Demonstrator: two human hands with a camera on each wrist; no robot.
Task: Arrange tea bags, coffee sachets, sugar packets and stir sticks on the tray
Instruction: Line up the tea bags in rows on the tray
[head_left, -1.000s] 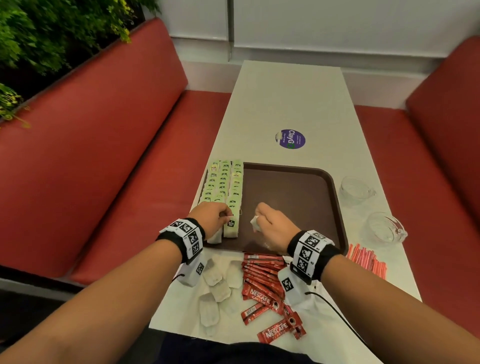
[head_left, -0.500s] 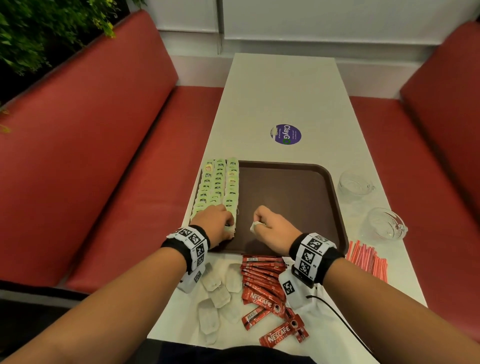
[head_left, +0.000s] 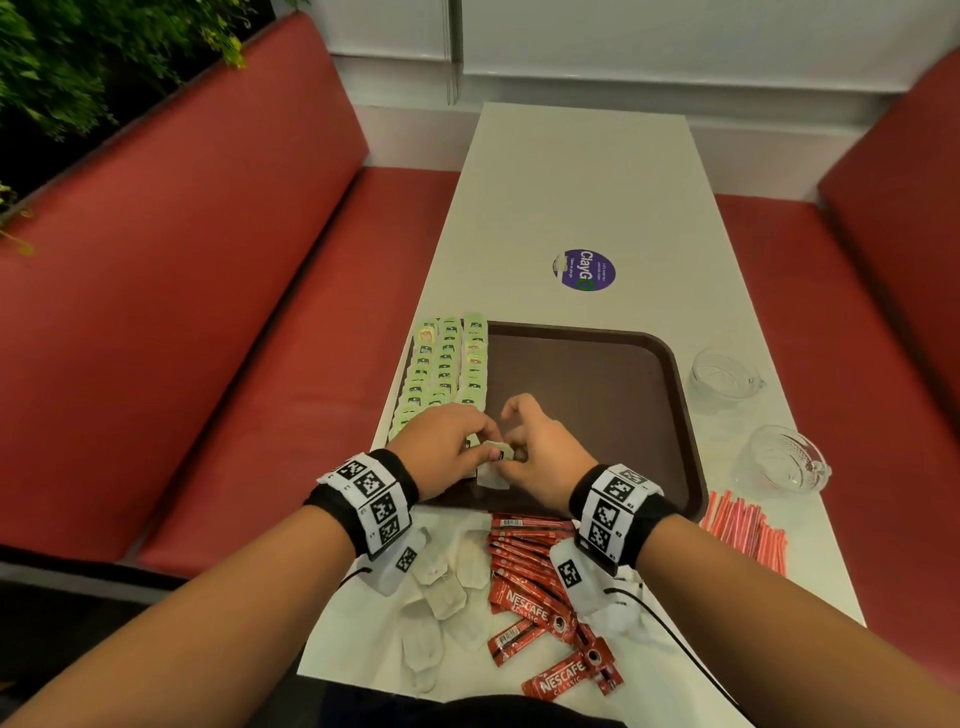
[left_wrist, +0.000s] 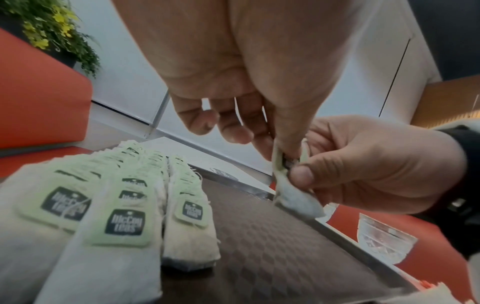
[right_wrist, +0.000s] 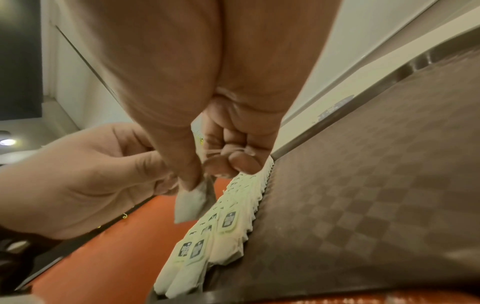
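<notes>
at the centre of the head view, the left hand and right hand are both pinching one tea bag over the near edge of the brown tray, just right of the tea bag rows. low in the left wrist view, those rows are lying at frame left, the pinched bag hanging at centre right. mid-frame in the right wrist view, both thumbs are pressing it.

tea bags on tray left
</notes>
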